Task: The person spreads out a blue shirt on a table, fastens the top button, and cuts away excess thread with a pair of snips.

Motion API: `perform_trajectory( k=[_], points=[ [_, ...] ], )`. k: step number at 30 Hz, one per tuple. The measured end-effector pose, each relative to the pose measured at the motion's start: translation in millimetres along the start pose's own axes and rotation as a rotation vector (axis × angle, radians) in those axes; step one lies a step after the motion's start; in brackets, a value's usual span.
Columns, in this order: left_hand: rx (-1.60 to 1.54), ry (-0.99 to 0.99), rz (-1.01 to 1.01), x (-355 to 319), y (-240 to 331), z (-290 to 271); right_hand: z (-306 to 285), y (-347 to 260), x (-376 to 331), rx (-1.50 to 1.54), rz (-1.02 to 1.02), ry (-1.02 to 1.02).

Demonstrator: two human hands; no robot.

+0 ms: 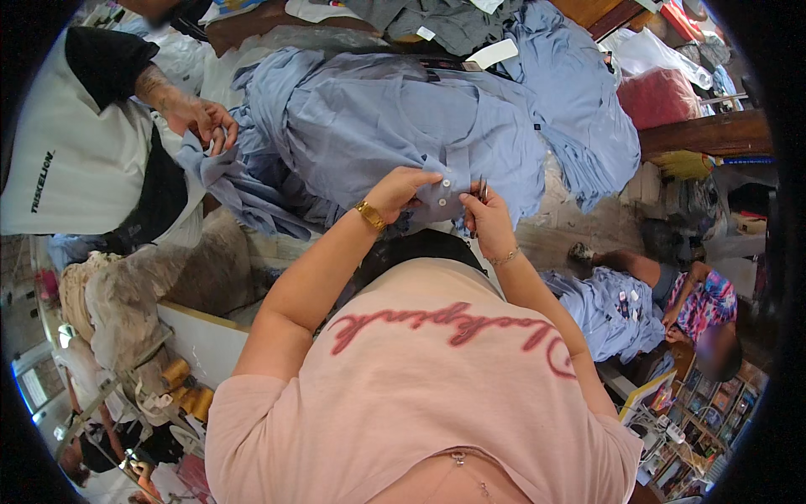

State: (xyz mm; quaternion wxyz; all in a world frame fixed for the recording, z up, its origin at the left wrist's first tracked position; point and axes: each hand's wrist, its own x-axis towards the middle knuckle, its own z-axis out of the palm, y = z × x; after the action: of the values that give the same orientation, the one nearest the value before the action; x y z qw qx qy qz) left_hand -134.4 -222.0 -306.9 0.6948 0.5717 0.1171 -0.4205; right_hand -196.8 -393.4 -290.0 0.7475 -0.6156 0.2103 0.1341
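Note:
My left hand (396, 193), with a gold watch at the wrist, pinches the buttoned front of a light blue shirt (433, 204). White buttons (446, 183) show on the cloth between my hands. My right hand (493, 222) is closed around small dark metal thread snips (482, 190), their tips pointing away from me beside the shirt front. Its fingers are also close to the cloth edge; whether they grip it cannot be made out. The rest of the shirt merges with a heap of blue shirts (361, 118) spread on the table beyond my hands.
At the left, a co-worker's hand (201, 118) holds another blue garment (239, 185). A grey garment (403, 25) and a white tag (494, 54) lie at the far side. To the right, a seated person (705, 294) has blue shirts (617, 315) in front. Yellow thread cones (186, 388) stand lower left.

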Motion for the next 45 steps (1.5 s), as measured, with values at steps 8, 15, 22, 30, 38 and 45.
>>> perform_trajectory(
  k=[8,15,22,30,38,45],
  points=[
    [0.035,-0.066,0.032,0.9,5.6,0.9,-1.3,-3.7,1.2,0.051,-0.028,0.021],
    [0.025,-0.059,0.006,0.9,3.9,0.6,2.8,-7.6,-0.9,0.028,-0.015,0.034],
    [-0.228,-0.054,-0.045,5.3,1.5,1.7,5.7,-7.9,6.2,0.183,-0.008,0.04],
    [-0.249,-0.054,0.06,1.1,6.5,2.9,17.2,-22.2,-1.4,0.064,-0.173,0.089],
    [-0.201,0.039,0.412,-23.0,16.0,28.5,5.7,-29.4,6.7,0.006,-0.168,-0.015],
    [-0.152,0.093,0.637,-24.7,14.3,39.4,17.4,-58.1,-14.7,-0.871,-0.905,0.212]
  ],
)
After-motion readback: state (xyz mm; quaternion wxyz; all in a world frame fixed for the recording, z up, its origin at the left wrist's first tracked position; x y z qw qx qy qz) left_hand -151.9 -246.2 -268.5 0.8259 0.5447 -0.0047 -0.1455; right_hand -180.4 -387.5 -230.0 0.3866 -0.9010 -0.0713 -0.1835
